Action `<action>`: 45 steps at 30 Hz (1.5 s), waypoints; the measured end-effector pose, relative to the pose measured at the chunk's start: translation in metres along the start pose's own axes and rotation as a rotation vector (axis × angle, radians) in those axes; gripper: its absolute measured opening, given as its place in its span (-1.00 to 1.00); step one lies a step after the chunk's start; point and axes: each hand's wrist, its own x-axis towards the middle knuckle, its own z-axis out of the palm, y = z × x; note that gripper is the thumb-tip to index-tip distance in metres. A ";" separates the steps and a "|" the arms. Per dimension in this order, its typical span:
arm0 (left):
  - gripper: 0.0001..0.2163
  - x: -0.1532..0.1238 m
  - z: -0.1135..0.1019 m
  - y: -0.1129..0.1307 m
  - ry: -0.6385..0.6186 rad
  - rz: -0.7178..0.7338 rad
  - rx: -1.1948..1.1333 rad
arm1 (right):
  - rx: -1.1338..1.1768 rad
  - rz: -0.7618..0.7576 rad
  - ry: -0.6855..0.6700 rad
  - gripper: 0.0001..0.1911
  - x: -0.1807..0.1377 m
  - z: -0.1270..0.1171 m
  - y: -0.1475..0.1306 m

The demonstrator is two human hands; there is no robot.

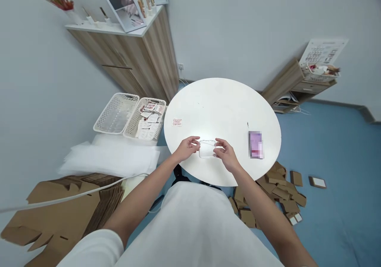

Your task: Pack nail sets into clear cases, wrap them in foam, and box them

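Observation:
A small clear rectangular plastic case (206, 151) is held just over the near part of the white round table (223, 100). My left hand (188, 148) pinches its left edge between thumb and fingers. On the opposite edge, my right hand (225, 152) grips it the same way. The case looks see-through, and I cannot make out whether anything lies inside. To the left on the table is a small card with pinkish marks (177, 122). A blurred purple rectangular item (255, 144) lies to the right, below a tiny dark object (247, 124).
Two white baskets stand left of the table: one with clear pieces (116, 95), one with printed packets (151, 124). Nearby are translucent sheets (110, 155) and stacked flat cardboard (65, 207). Small brown boxes (279, 187) litter the floor at right. A wooden cabinet (157, 44) stands behind.

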 end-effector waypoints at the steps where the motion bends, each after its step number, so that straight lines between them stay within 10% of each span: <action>1: -0.61 0.002 0.013 -0.003 0.001 -0.010 -0.012 | 0.015 0.004 0.012 -0.54 -0.005 -0.010 0.003; 9: -0.68 -0.006 0.068 -0.022 -0.012 -0.076 -0.045 | 0.096 0.041 0.128 -0.55 -0.022 -0.049 0.025; 23: -0.74 0.009 0.068 -0.025 0.098 0.049 0.262 | -0.133 -0.024 0.363 -0.63 -0.010 -0.029 0.025; 32: -0.61 0.012 0.061 -0.029 -0.137 -0.132 -0.181 | -0.353 -0.141 0.229 -0.69 -0.012 0.008 0.024; 39: -0.67 0.023 0.053 -0.034 -0.094 -0.296 -0.417 | -0.353 -0.028 0.366 -0.47 -0.006 -0.021 0.021; 45: -0.66 0.025 0.072 -0.037 -0.059 -0.282 -0.403 | -0.072 0.153 0.210 -0.49 0.006 -0.048 0.019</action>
